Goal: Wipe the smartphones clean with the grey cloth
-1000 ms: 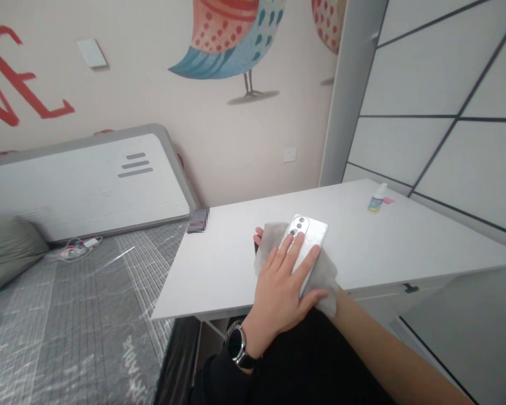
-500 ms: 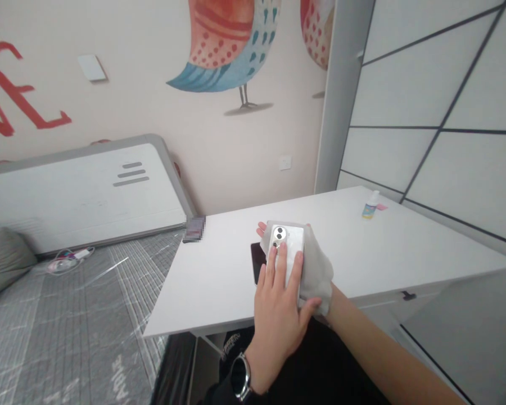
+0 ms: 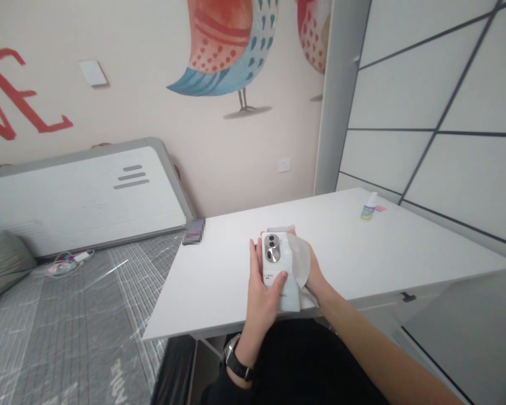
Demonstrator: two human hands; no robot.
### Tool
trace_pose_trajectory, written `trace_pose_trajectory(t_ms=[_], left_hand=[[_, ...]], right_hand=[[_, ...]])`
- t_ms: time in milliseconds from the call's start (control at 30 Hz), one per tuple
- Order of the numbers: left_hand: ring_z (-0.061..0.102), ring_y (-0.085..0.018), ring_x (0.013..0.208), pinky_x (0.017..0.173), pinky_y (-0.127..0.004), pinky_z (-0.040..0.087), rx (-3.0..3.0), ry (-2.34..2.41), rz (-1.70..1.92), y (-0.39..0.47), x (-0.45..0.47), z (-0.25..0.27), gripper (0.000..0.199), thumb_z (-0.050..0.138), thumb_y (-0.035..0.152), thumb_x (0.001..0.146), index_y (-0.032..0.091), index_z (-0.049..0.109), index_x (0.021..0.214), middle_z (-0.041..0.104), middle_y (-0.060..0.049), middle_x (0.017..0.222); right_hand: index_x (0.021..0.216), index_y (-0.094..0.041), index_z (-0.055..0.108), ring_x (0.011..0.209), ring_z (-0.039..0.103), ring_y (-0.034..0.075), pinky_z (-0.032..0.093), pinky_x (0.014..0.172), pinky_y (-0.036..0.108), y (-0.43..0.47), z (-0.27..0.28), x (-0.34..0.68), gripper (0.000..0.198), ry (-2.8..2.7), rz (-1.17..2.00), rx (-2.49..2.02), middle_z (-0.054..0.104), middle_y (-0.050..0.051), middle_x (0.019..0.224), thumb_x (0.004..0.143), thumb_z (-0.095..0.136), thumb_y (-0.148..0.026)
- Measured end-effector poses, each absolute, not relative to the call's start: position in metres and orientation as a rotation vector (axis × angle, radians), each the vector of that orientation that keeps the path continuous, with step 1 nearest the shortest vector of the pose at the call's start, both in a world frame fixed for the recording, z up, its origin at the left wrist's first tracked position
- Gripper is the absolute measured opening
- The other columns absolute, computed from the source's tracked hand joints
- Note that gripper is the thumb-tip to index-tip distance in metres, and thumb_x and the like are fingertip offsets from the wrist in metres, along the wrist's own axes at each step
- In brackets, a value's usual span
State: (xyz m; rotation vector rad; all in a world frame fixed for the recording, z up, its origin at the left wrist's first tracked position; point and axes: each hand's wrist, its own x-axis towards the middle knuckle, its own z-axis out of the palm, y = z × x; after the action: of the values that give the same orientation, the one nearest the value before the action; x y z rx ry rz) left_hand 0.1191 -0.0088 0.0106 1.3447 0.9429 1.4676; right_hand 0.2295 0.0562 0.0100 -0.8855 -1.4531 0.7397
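A white smartphone (image 3: 284,284) is held above the near edge of the white desk (image 3: 202,281), its back with a round camera module facing me. My left hand (image 3: 262,289) grips it along the left side, thumb across the back and fingers along the edge. My right hand (image 3: 316,275) is at the phone's right side with a light grey cloth (image 3: 300,261) between palm and phone; most of its fingers are hidden behind cloth and phone. Of the dark phone lying on the desk, almost all is hidden behind my left hand.
A small spray bottle (image 3: 368,207) stands at the desk's back right beside a pink slip (image 3: 380,208). At the back left corner lies a dark blurred item (image 3: 193,230). A plastic-covered bed (image 3: 88,315) adjoins on the left, with a bundled cable (image 3: 67,263) on it.
My left hand has gone from lying flat on the phone's back to gripping its left side. The cloth has shifted to wrap the right edge, and the phone has come slightly down.
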Motion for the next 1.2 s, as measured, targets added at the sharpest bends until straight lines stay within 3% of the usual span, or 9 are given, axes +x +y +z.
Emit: trace_pose_trajectory(t_ms=[100,267,367,433,567,700,833,1033,1200], left_hand=[[0.047,-0.034,0.15,0.127,-0.049,0.033,1.117,0.781,1.288,-0.006,0.112,0.009,0.081,0.079,0.037,0.087,0.026,0.041,0.158,0.051,-0.011,0.162],[0.057,-0.037,0.141,0.121,-0.052,0.042,0.76,0.589,1.15,-0.012,0.116,0.005,0.1,0.093,0.037,0.072,0.029,0.042,0.158,0.062,-0.012,0.152],[0.042,-0.031,0.154,0.128,-0.042,0.033,0.695,0.498,1.217,-0.013,0.125,0.008,0.078,0.084,0.057,0.079,0.031,0.058,0.148,0.055,-0.006,0.16],[0.036,-0.026,0.157,0.13,-0.037,0.027,0.699,0.449,1.254,-0.011,0.129,0.011,0.063,0.067,0.067,0.089,0.03,0.066,0.14,0.055,-0.003,0.16],[0.04,-0.021,0.155,0.131,-0.035,0.023,0.679,0.441,1.28,-0.006,0.133,0.016,0.06,0.037,0.063,0.104,0.025,0.069,0.136,0.061,-0.005,0.154],[0.036,-0.018,0.157,0.131,-0.034,0.022,0.556,0.405,1.317,-0.009,0.136,0.018,0.061,0.025,0.057,0.108,0.027,0.054,0.152,0.051,-0.003,0.162],[0.034,-0.019,0.157,0.132,-0.037,0.023,0.432,0.475,1.276,-0.019,0.144,0.021,0.059,0.02,0.052,0.109,0.028,0.041,0.16,0.053,-0.003,0.161],[0.035,-0.023,0.157,0.131,-0.04,0.026,0.433,0.445,1.266,-0.017,0.139,0.023,0.071,0.014,0.054,0.108,0.016,0.06,0.146,0.061,-0.01,0.153],[0.041,-0.023,0.155,0.13,-0.039,0.029,0.419,0.269,1.322,-0.008,0.131,0.027,0.072,0.013,0.06,0.107,0.023,0.067,0.139,0.054,-0.001,0.16]], right_hand=[[0.12,-0.015,0.073,0.086,0.08,0.029,0.066,0.077,0.043,0.047,0.014,0.228,0.065,-1.34,0.8,-0.886,0.083,0.013,0.1,0.107,0.031,-0.063],[0.132,-0.018,0.065,0.118,0.072,0.03,0.058,0.103,0.046,0.038,0.024,0.221,0.052,-1.316,0.739,-0.884,0.074,0.015,0.131,0.106,0.043,-0.057],[0.152,-0.025,0.049,0.152,0.042,0.029,0.03,0.128,0.053,0.031,0.021,0.214,0.057,-1.399,0.64,-0.85,0.046,0.011,0.164,0.105,0.044,-0.057],[0.162,-0.029,0.033,0.162,0.02,0.028,0.013,0.132,0.057,0.024,0.014,0.208,0.06,-1.498,0.522,-0.857,0.026,0.007,0.175,0.108,0.038,-0.053],[0.167,-0.034,-0.007,0.164,0.0,0.023,0.008,0.133,0.057,0.012,-0.001,0.2,0.064,-1.671,0.245,-0.928,0.001,0.002,0.179,0.112,0.025,-0.038],[0.168,-0.031,-0.009,0.164,0.003,0.023,0.012,0.133,0.054,0.022,0.007,0.211,0.065,-1.857,0.21,-0.853,-0.001,0.003,0.179,0.111,0.023,-0.038],[0.168,-0.035,0.001,0.164,0.008,0.026,0.013,0.131,0.061,0.045,0.027,0.224,0.061,-1.961,0.166,-0.775,0.012,0.002,0.178,0.11,0.02,-0.039],[0.162,-0.026,-0.028,0.163,-0.003,0.035,0.008,0.128,0.071,0.027,0.019,0.206,0.083,-1.73,0.2,-0.964,-0.016,0.008,0.177,0.107,0.032,-0.04],[0.168,-0.031,-0.008,0.163,0.008,0.03,0.017,0.131,0.063,0.012,0.002,0.212,0.064,-1.876,0.229,-0.909,0.004,0.005,0.178,0.11,0.02,-0.036]])
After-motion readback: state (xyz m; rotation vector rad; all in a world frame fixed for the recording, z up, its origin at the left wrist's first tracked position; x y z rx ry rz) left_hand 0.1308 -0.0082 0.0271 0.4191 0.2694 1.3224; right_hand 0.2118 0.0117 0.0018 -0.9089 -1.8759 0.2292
